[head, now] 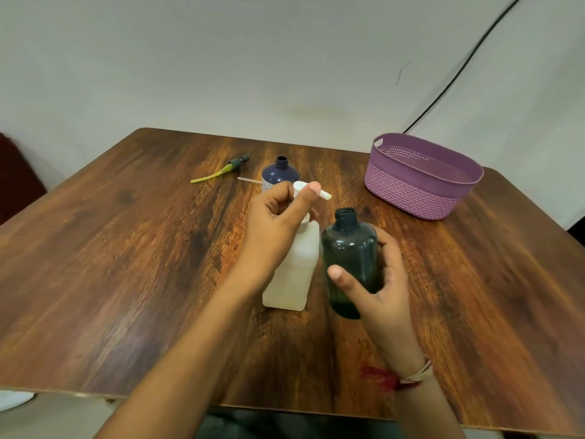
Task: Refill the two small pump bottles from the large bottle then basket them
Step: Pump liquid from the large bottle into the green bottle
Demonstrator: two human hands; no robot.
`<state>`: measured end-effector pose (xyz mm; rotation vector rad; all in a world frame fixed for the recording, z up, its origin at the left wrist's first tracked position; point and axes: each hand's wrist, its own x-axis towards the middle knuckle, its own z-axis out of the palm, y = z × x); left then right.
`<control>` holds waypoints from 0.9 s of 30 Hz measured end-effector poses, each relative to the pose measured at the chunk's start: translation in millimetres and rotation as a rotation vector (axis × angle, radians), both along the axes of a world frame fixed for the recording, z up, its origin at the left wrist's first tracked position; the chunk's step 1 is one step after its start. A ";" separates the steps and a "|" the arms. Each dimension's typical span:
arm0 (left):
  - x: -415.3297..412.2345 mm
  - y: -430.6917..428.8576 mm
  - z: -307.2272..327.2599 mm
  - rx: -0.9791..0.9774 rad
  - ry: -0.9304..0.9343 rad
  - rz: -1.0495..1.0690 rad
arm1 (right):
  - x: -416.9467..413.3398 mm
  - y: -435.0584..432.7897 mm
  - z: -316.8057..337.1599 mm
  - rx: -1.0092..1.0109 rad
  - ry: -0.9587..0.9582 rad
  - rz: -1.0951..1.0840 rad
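Head view, desk middle.
Upright large bottle: left hand pinches pump, spout pointing right; right hand grips upright green bottle.

Plain off-white wall is filling the upper half of the frame under soft, even light. Black cable is running diagonally down the upper right. Dark wood-grain table is spanning centre and bottom. Dark red furniture is showing at the left edge.
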<state>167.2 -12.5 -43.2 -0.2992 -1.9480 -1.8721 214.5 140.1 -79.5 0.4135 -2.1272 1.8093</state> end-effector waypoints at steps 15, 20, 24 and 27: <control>0.4 -1.5 25.7 0.038 -0.355 -0.102 | -8.0 0.7 5.2 0.010 -0.009 0.057; 1.4 -5.5 25.7 0.083 -0.478 -0.118 | -9.2 2.8 8.3 0.015 -0.038 0.094; 2.1 -4.7 24.7 0.069 -0.478 -0.098 | -8.9 3.9 10.0 0.019 -0.049 0.119; 2.8 -4.9 22.4 0.048 -0.457 -0.091 | -9.1 4.0 11.8 0.027 -0.045 0.125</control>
